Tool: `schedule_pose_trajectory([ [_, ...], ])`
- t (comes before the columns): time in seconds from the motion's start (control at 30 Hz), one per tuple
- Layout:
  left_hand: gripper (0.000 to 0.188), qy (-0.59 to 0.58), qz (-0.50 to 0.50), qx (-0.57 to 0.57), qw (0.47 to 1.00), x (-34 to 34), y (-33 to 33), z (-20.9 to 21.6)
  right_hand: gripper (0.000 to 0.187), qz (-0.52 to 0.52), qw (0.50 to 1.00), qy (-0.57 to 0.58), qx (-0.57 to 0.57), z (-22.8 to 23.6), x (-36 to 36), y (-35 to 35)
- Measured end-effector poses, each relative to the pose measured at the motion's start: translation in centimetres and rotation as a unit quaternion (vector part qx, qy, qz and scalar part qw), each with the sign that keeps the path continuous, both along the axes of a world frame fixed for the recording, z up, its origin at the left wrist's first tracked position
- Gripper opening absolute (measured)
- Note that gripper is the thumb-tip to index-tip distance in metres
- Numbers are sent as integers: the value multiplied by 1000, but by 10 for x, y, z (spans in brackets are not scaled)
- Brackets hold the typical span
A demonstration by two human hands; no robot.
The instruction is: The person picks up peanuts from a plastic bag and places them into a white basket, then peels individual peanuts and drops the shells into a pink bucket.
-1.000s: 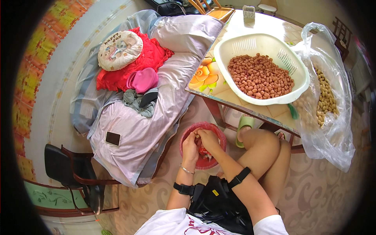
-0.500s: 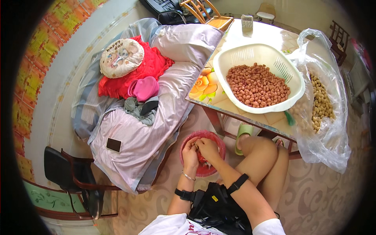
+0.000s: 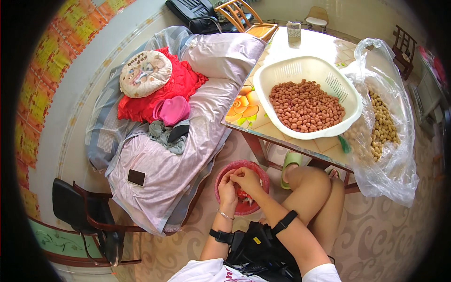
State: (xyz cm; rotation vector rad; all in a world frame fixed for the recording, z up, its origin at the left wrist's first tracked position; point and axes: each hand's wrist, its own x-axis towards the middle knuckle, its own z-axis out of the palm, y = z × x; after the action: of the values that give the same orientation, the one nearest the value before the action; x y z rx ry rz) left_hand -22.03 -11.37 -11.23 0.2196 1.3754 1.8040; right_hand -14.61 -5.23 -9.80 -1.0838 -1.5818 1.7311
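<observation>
Over the red basin (image 3: 264,175) on the floor, my left hand (image 3: 228,190) and my right hand (image 3: 247,180) meet with their fingertips pressed together. Both are closed, and whatever sits between the fingers is too small and covered to make out. Red and whitish scraps (image 3: 244,196) lie inside the basin below them. Up on the table, a white plastic basket (image 3: 348,123) holds a heap of reddish shelled peanuts (image 3: 305,105). Beside it, a clear plastic bag (image 3: 392,181) lies open around many unshelled peanuts (image 3: 383,127).
The tiled table (image 3: 324,146) stands at the right, its corner close to my knees. A covered sofa (image 3: 206,101) at the left carries a round cushion (image 3: 145,74), pink cloth item (image 3: 172,111) and phone (image 3: 136,177). A black chair (image 3: 101,225) stands lower left.
The view has shifted slightly. My hands stay together over the basin, and the small pale bit seen at the fingertips before no longer shows.
</observation>
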Motion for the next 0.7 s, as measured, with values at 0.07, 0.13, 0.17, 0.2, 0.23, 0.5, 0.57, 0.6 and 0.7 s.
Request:
schedule_pose_trajectory([
  [0.07,19,-12,8,6,1000,0,0,0,18,7,1000,13,-25,-1,-1,1],
  [0.13,18,-34,1,-4,999,-1,0,1,19,4,1000,19,-5,-1,-2,2],
  [0.17,18,-22,5,-3,1000,-1,0,1,19,0,1000,8,-17,-1,-2,2],
  [0.2,19,-26,7,-6,1000,-1,0,1,19,2,1000,15,-2,-1,-2,2],
  [0.23,19,-43,6,-10,999,-1,0,1,19,-1,1000,25,-10,-1,-2,2],
  [0.5,24,-39,-27,4,999,-1,-1,4,21,-11,998,29,-50,1,-1,3],
  [0.57,24,-38,-12,-12,999,-2,-1,4,20,-44,996,22,-71,1,-2,4],
  [0.6,24,-50,12,-15,999,-3,-1,4,20,-41,997,34,-50,0,-2,4],
  [0.7,24,-60,45,-15,997,-6,-1,3,19,-74,996,11,-45,-1,-2,6],
])
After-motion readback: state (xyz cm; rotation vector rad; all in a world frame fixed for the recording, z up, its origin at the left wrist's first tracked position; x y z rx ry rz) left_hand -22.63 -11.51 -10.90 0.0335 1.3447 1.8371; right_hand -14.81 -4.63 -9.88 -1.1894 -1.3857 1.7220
